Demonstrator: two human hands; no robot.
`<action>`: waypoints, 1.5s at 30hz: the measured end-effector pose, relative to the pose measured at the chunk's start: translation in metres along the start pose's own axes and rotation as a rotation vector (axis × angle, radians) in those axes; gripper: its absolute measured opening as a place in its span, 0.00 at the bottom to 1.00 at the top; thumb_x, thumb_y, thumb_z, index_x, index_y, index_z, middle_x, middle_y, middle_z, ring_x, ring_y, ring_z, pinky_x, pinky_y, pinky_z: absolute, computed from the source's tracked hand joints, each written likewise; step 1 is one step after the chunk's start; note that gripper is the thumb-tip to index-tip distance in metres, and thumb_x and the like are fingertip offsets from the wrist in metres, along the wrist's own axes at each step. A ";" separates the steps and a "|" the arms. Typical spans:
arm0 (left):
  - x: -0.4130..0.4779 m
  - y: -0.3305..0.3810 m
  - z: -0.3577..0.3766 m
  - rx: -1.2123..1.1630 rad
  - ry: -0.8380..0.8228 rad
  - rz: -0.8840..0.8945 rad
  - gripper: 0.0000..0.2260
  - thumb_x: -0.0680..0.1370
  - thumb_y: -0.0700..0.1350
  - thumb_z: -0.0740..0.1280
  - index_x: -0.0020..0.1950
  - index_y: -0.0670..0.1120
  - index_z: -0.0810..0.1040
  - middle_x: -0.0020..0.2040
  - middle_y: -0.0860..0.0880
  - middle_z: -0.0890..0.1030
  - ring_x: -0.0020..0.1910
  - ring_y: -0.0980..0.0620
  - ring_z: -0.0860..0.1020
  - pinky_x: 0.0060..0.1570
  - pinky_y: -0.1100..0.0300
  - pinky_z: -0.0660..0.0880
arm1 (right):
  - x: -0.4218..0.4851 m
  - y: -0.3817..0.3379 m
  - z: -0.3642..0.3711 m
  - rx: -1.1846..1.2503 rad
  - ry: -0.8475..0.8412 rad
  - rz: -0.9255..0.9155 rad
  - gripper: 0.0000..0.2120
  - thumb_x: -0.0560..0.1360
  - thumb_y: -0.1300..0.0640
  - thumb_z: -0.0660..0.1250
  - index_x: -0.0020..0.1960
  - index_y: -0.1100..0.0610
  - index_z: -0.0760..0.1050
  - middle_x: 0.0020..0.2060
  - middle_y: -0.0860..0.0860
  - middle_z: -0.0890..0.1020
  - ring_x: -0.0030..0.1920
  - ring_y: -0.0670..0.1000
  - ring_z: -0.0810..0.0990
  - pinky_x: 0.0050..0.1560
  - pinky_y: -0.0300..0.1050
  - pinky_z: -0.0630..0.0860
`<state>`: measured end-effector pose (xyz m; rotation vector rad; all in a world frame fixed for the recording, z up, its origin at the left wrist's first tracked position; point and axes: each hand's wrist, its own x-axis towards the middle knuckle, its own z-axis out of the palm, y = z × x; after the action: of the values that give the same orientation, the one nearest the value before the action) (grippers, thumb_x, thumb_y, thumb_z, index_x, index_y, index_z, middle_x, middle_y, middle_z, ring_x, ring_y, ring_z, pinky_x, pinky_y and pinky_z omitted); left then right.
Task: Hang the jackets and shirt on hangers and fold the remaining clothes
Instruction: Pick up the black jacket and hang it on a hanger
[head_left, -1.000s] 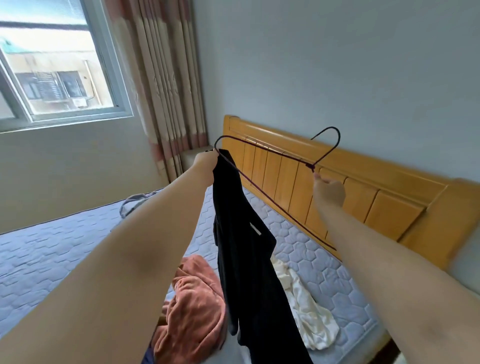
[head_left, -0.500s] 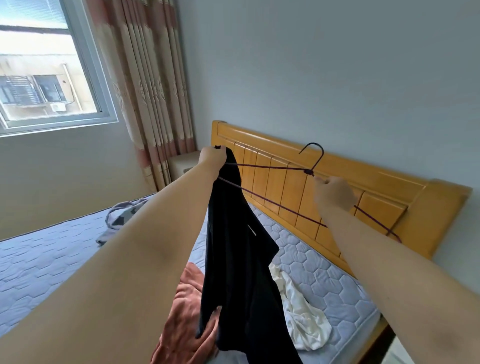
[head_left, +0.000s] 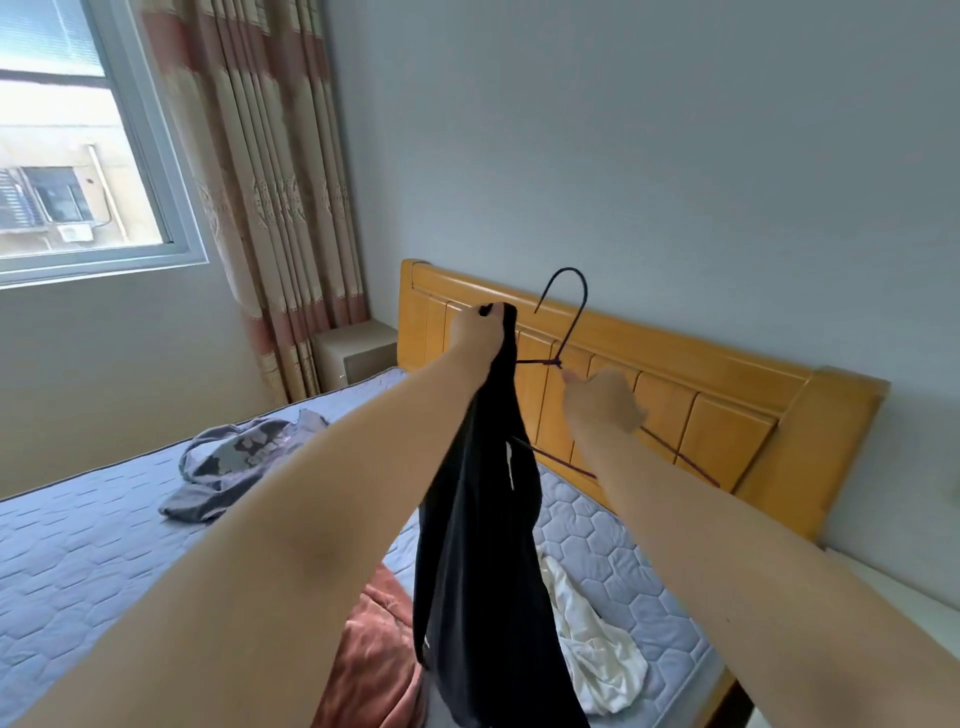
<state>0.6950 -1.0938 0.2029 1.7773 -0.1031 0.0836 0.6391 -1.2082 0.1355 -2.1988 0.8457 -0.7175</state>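
Observation:
A black garment (head_left: 483, 571) hangs from my raised left hand (head_left: 478, 332), which grips its top edge together with one end of a thin dark wire hanger (head_left: 571, 322). My right hand (head_left: 602, 400) holds the hanger just below its hook; the hook points up in front of the headboard. The hanger's left arm is inside the garment, and its right arm juts out below my right wrist. On the bed lie a rust-coloured garment (head_left: 374, 654), a white shirt (head_left: 597, 644) and a grey printed garment (head_left: 244, 457).
The mattress (head_left: 78, 551) has a blue quilted cover. A wooden headboard (head_left: 727, 415) stands against the grey wall. A small bedside cabinet (head_left: 353, 348) sits in the corner by the curtain (head_left: 270, 171), with a window (head_left: 67, 156) to the left.
The hanger has tilted so that its hook stands more upright. My hands have drawn closer together, and more of the hanger's left arm has slid into the black garment.

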 end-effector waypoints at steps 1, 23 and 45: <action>-0.009 0.002 0.008 -0.036 -0.019 0.019 0.13 0.83 0.48 0.57 0.49 0.41 0.77 0.36 0.50 0.71 0.40 0.51 0.72 0.44 0.60 0.69 | -0.001 -0.002 0.004 0.063 -0.081 0.042 0.21 0.78 0.40 0.59 0.43 0.58 0.75 0.38 0.53 0.79 0.44 0.57 0.77 0.58 0.50 0.66; 0.011 0.020 -0.038 1.067 -0.198 0.727 0.12 0.82 0.48 0.59 0.62 0.44 0.73 0.53 0.45 0.80 0.50 0.45 0.79 0.51 0.48 0.77 | 0.029 -0.025 -0.052 0.506 -0.176 -0.072 0.17 0.77 0.50 0.67 0.33 0.59 0.73 0.34 0.54 0.73 0.38 0.51 0.72 0.43 0.42 0.68; 0.024 0.019 -0.038 0.635 0.024 0.620 0.11 0.81 0.43 0.59 0.53 0.39 0.77 0.45 0.42 0.80 0.44 0.43 0.78 0.49 0.45 0.77 | 0.011 0.042 0.005 0.266 -0.343 -0.255 0.13 0.75 0.67 0.62 0.58 0.58 0.74 0.53 0.53 0.76 0.54 0.50 0.73 0.48 0.38 0.69</action>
<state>0.7172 -1.0615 0.2315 2.3134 -0.6696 0.6426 0.6341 -1.2385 0.1042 -2.1207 0.2827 -0.5131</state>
